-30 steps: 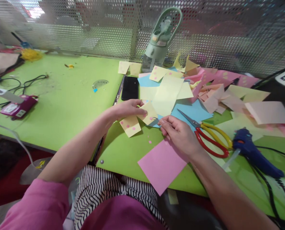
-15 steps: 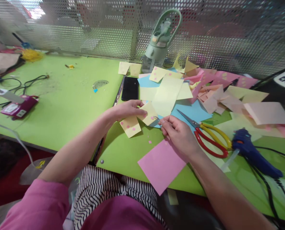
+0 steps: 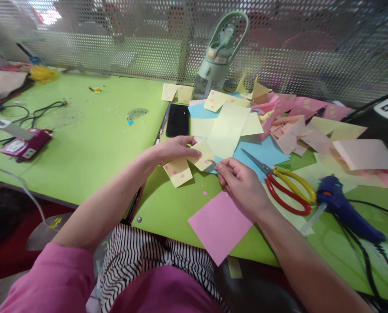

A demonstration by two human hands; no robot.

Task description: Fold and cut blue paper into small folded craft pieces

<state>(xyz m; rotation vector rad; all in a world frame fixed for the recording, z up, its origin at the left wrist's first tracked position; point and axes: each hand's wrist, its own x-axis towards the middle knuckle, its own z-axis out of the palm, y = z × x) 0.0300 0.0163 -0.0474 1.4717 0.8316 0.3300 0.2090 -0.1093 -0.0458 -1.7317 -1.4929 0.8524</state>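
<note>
My left hand point(image 3: 180, 148) is closed on a folded pale yellow paper point(image 3: 203, 154), its thumb and fingers pressing the near side. Pink spots dot this paper and its lower flap point(image 3: 179, 173). Pinched in my right hand point(image 3: 235, 176) is a thin metal tool with a curved tip, which looks like tweezers point(image 3: 211, 161); the tip lies at a pink spot by the paper's right edge. Below my right hand sits a pink paper square point(image 3: 220, 226), partly covered by the wrist. Tiny pink scraps point(image 3: 205, 193) lie between the two papers.
Scissors point(image 3: 279, 184) with red and yellow handles lie right of my right hand, beside a blue glue gun point(image 3: 346, 211) with cords. Behind are a black phone point(image 3: 177, 120), a green bottle point(image 3: 212, 69) and piled coloured papers point(image 3: 229, 128). A purple power socket point(image 3: 29, 145) stands far left.
Both hands keep almost the same place. The tool's tip stays at the pink spot, with only a slight shift of my right fingers.
</note>
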